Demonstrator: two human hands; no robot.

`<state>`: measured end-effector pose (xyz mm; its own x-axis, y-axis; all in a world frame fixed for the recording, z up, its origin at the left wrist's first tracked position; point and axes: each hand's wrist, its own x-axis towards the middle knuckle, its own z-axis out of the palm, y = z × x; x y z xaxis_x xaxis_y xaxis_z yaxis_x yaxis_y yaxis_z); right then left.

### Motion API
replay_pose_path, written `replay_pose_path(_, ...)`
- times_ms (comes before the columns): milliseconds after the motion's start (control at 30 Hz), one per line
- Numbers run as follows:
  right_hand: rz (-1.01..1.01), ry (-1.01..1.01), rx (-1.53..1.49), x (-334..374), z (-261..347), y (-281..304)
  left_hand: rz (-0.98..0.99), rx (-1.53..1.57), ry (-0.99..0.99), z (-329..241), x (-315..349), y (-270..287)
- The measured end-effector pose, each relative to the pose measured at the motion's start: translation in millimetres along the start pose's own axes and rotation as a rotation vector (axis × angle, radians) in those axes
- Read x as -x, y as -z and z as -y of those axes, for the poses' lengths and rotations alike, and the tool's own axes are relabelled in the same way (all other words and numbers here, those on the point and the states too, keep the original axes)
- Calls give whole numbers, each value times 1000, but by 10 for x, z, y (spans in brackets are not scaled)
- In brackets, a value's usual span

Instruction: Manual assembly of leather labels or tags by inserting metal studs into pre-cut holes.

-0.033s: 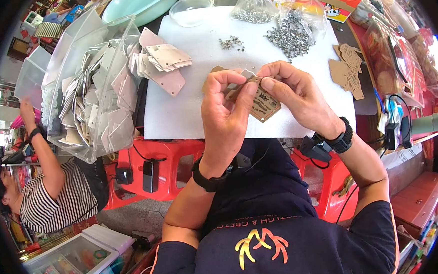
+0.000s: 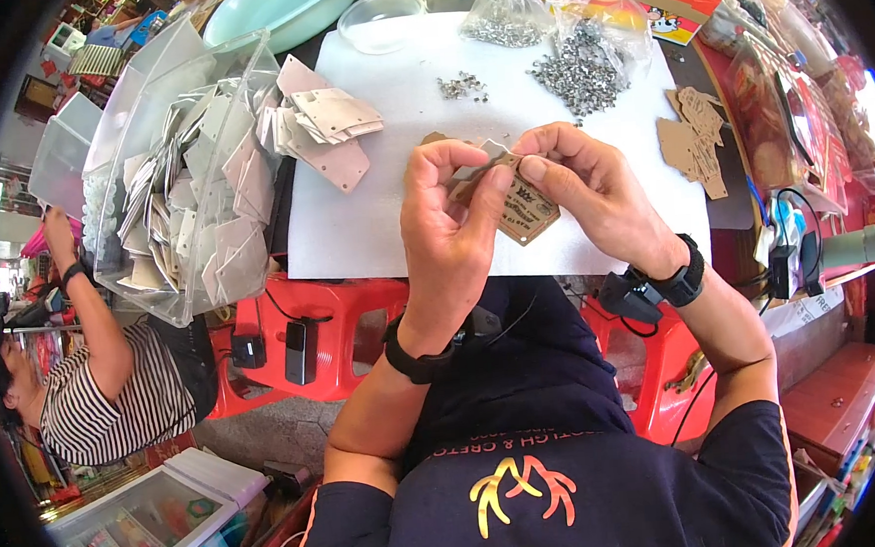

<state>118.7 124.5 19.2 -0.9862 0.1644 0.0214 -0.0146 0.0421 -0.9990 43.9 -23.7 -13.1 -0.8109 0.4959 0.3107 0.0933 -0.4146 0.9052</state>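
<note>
Above the near half of a white sheet (image 2: 350,229) I hold a brown printed tag (image 2: 527,208) with a small hole at its lower corner. My left hand (image 2: 454,207) pinches its left side between thumb and fingers. At its upper right edge, the thumb and fingers of my right hand (image 2: 582,179) are closed on it. Part of the tag, and anything small between my fingertips, is hidden by the fingers. Another brown piece shows partly behind my left fingers. Beyond my hands lies a small cluster of metal bits (image 2: 462,87), with a larger metal pile (image 2: 580,69) to its right.
A clear bin (image 2: 203,288) of pale tags stands left, beside a loose tag stack (image 2: 324,130). Brown tags (image 2: 692,143) lie right. Bags of metal bits (image 2: 507,19), a clear bowl (image 2: 382,24) and a green basin (image 2: 281,12) stand behind. A person (image 2: 114,384) is at far left.
My fingers and the tag have shifted only very slightly. The person's raised hand at the far left has moved a little.
</note>
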Motion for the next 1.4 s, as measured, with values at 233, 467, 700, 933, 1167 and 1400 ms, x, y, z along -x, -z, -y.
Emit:
replay_pose_path(233, -40, 26, 5, -24, -9, -100, -70, -91, -40, -57, 35, -7)
replay_pose_path(467, -62, 87, 111, -38, -31, -89, -78, -123, -21, -99, 25, -23)
replay_pose_path(700, -16, 35, 33, -66, 39, -33, -36, 74, 88, -107, -13, 28)
replay_pose_path(933, -65, 80, 118, -61, -32, -32, 9, 66, 195, -130, -28, 75)
replay_pose_path(1167, -197, 127, 184, -43, -57, -47, -35, 23, 176, -96, 14, 29)
replay_pose_path(1400, -233, 251, 292, -47, -60, -44, -90, 161, 173, -70, 25, -23)
